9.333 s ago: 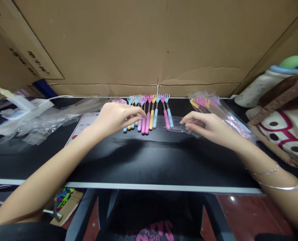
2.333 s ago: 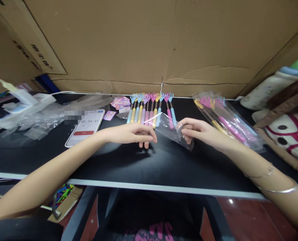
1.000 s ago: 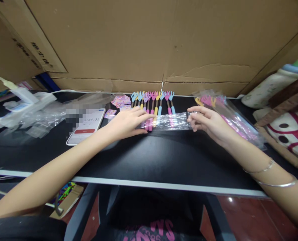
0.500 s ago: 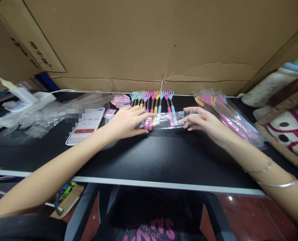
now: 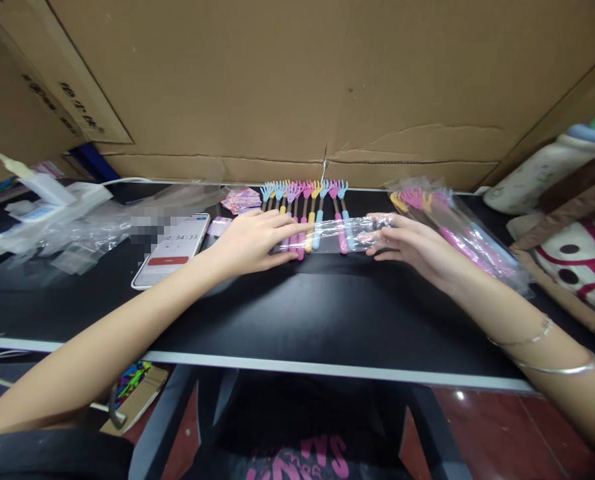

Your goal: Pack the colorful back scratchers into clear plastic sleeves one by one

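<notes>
A clear plastic bag [image 5: 330, 238] is stretched sideways between my two hands, over the handles of a row of back scratchers [image 5: 305, 210] with small hand-shaped heads in blue, yellow, purple and pink. My left hand [image 5: 257, 241] grips the bag's left end, its index finger extended along the film and the thumb below. At the other end, the fingers of my right hand [image 5: 407, 241] are closed on the crumpled plastic. Beside my right hand lies a bagged bundle of back scratchers [image 5: 470, 240]. Printed cards [image 5: 241, 200] lie behind my left hand.
A phone [image 5: 172, 252] showing a timer lies left of my left hand. Farther left are loose plastic bags [image 5: 92, 230] and a white power strip [image 5: 47, 217]. Cardboard [image 5: 287, 87] walls the back of the black table [image 5: 297, 313]. A plush item [image 5: 577, 260] stands at right.
Both hands keep their places on the bag. The film between them has shifted slightly upward and looks a bit flatter; the back scratchers stay where they were.
</notes>
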A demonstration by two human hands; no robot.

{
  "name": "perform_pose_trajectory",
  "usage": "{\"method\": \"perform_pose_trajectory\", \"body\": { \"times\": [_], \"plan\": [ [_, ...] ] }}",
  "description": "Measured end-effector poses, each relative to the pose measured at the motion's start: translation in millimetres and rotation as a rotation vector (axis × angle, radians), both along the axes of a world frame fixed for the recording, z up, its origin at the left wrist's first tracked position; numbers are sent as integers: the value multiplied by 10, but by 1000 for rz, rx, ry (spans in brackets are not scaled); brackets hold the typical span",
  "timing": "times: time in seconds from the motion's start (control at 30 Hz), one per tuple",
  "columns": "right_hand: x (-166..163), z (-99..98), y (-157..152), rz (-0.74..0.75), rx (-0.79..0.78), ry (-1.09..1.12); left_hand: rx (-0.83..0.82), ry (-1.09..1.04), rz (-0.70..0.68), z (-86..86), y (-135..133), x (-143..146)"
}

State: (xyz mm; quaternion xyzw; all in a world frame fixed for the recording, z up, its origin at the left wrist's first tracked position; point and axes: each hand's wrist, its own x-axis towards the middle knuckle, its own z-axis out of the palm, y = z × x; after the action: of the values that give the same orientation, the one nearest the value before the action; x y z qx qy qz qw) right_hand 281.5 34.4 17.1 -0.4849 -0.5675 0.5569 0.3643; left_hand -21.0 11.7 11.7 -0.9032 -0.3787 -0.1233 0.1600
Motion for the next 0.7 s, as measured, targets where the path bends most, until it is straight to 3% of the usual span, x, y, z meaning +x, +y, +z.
{"method": "perform_pose_trajectory", "body": {
  "times": [0.2,0.7],
  "plan": [
    [-11,46,-6,-39,-48,132,-3,1,-3,15,4,0],
    [1,0,-55,108,36,7,8,19,26,17,8,-6]
  ]
}}
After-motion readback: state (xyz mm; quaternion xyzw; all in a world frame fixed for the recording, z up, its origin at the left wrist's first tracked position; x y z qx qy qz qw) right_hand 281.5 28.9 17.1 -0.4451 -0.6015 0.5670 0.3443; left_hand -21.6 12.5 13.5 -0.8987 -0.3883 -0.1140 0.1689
